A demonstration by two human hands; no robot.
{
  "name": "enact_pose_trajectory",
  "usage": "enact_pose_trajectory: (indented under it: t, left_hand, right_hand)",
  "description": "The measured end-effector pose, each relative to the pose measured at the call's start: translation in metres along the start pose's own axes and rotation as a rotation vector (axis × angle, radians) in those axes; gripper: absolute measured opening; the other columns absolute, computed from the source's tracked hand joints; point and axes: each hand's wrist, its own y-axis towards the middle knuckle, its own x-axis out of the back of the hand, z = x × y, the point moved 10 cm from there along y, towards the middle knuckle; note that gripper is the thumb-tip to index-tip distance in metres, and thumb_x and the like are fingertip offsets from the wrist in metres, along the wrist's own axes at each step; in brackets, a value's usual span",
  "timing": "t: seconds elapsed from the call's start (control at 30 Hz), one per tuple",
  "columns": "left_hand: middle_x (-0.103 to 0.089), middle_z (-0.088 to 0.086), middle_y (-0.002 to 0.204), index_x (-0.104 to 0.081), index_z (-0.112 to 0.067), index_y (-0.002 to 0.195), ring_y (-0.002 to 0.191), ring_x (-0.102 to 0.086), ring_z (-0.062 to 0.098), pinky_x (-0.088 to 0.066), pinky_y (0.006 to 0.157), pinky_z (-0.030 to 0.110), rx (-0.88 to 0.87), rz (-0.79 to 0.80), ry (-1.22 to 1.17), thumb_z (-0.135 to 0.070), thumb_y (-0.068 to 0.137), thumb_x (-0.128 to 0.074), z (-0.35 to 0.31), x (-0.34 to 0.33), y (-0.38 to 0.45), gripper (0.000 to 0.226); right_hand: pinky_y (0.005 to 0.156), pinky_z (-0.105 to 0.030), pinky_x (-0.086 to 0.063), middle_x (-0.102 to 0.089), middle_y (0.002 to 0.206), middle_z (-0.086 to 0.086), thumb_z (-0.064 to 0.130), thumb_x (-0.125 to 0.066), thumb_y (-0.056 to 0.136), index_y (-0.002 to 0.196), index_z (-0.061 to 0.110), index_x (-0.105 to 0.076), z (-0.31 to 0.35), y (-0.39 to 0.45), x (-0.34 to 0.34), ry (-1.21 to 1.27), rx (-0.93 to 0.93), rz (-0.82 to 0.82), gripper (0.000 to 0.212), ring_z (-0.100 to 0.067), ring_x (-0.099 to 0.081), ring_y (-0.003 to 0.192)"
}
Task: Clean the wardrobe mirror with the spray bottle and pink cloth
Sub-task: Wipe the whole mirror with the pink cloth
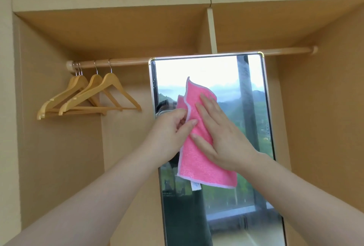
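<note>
The pink cloth point(204, 147) lies flat against the glass of the wardrobe mirror point(254, 127), in the upper half of the pane and left of its centre line. Its long axis runs nearly vertical, leaning slightly, with the top corner peaking toward the upper left and the bottom edge, where a small white tag hangs, lower right.

I see my right hand point(218, 129) laid on the cloth from the right, fingers straight and slightly spread, pointing up and to the left, palm pressing the fabric to the mirror. My left hand point(173, 133) comes in from the left edge of the cloth; thumb and forefinger pinch the folded pale hem at mid-height, the remaining fingers curled behind it.

In my judgement the coming wipe depends on this: the right hand sits over the middle of the cloth and is the one placed to drive it, while most uncovered glass lies to the right and below. The left hand only steadies the hem.

The spray bottle is not in view. Left of the mirror, wooden hangers point(88, 96) hang on the wooden rail point(126, 62), which passes behind the mirror's top edge inside the wardrobe point(59, 147).
</note>
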Motion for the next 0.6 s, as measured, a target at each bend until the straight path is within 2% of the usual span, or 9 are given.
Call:
enact_pose_trajectory:
  t: [0.1,0.17,0.23,0.27,0.3,0.4,0.47,0.53,0.6]
  left_hand:
    - [-0.066,0.016,0.08,-0.064,-0.003,0.084,0.075,-0.063,0.03,-0.052,0.071,0.045,-0.016,-0.123,0.072,-0.026,0.093,-0.061,0.001,0.013,-0.001,0.025]
    - [-0.067,0.009,0.087,-0.067,-0.007,0.084,0.083,-0.062,0.019,-0.051,0.074,0.03,-0.069,-0.125,0.098,-0.024,0.091,-0.063,-0.004,0.015,-0.003,0.019]
    - [-0.06,-0.002,0.104,-0.068,-0.008,0.082,0.096,-0.054,-0.002,-0.042,0.08,0.008,-0.111,-0.107,0.129,-0.022,0.091,-0.064,-0.007,0.014,-0.006,0.017]
    - [-0.054,-0.006,0.113,-0.067,-0.009,0.081,0.1,-0.048,-0.012,-0.035,0.081,0.0,-0.113,-0.119,0.138,-0.022,0.091,-0.063,-0.006,0.016,-0.007,0.017]
    - [-0.05,-0.009,0.12,-0.066,-0.01,0.081,0.101,-0.044,-0.02,-0.03,0.08,-0.005,-0.113,-0.142,0.148,-0.023,0.092,-0.062,-0.004,0.019,-0.007,0.018]
    - [-0.047,-0.013,0.129,-0.065,-0.009,0.085,0.104,-0.038,-0.026,-0.025,0.08,-0.008,-0.099,-0.169,0.168,-0.025,0.094,-0.059,0.001,0.027,-0.006,0.019]
    - [-0.051,-0.012,0.127,-0.066,-0.009,0.088,0.103,-0.039,-0.026,-0.026,0.079,-0.008,-0.106,-0.182,0.189,-0.025,0.095,-0.058,0.0,0.032,-0.006,0.019]
    - [-0.062,-0.007,0.114,-0.065,-0.008,0.089,0.092,-0.051,-0.016,-0.035,0.073,-0.001,-0.089,-0.193,0.187,-0.025,0.095,-0.057,0.002,0.037,-0.006,0.02]
    - [-0.064,-0.006,0.09,-0.061,-0.017,0.083,0.078,-0.056,-0.001,-0.041,0.064,0.009,-0.018,-0.203,0.182,-0.03,0.096,-0.055,0.007,0.042,-0.008,0.019]
  right_hand:
    - [0.11,-0.016,0.016,0.02,0.157,0.008,0.068,-0.036,0.087,0.152,0.02,0.007,-0.01,-0.007,-0.005,-0.127,-0.017,0.116,0.092,-0.003,0.022,0.142]
    - [0.109,-0.016,0.015,0.01,0.16,0.005,0.063,-0.046,0.088,0.153,0.019,0.002,-0.016,-0.008,-0.007,-0.128,-0.045,0.148,0.092,-0.005,0.013,0.144]
    - [0.118,-0.022,-0.005,-0.024,0.158,-0.001,0.052,-0.055,0.088,0.151,0.016,-0.022,-0.015,-0.008,-0.006,-0.106,-0.038,0.126,0.079,-0.014,-0.017,0.145]
    - [0.117,-0.03,-0.023,-0.045,0.143,-0.001,0.049,-0.059,0.087,0.142,0.016,-0.037,-0.013,-0.008,-0.004,-0.096,-0.03,0.095,0.068,-0.016,-0.038,0.132]
    - [0.105,-0.035,-0.038,-0.057,0.122,0.002,0.05,-0.061,0.084,0.13,0.018,-0.048,-0.012,-0.008,-0.001,-0.086,-0.037,0.063,0.057,-0.015,-0.049,0.111]
    - [0.074,-0.031,-0.046,-0.061,0.092,0.009,0.057,-0.065,0.079,0.111,0.026,-0.052,-0.018,-0.012,-0.005,0.027,-0.151,0.114,0.046,-0.012,-0.055,0.081]
    - [0.058,-0.022,-0.042,-0.057,0.074,0.011,0.058,-0.069,0.075,0.088,0.03,-0.049,-0.022,-0.017,-0.012,0.161,-0.201,0.179,0.037,-0.005,-0.054,0.063]
    - [0.049,-0.015,-0.036,-0.05,0.06,0.013,0.058,-0.07,0.071,0.073,0.036,-0.041,-0.019,-0.019,-0.01,0.266,-0.187,0.166,0.036,-0.002,-0.051,0.052]
    - [0.049,-0.012,-0.037,-0.051,0.059,0.015,0.063,-0.064,0.069,0.073,0.042,-0.043,-0.017,-0.02,-0.008,0.343,-0.169,0.154,0.03,0.001,-0.053,0.054]
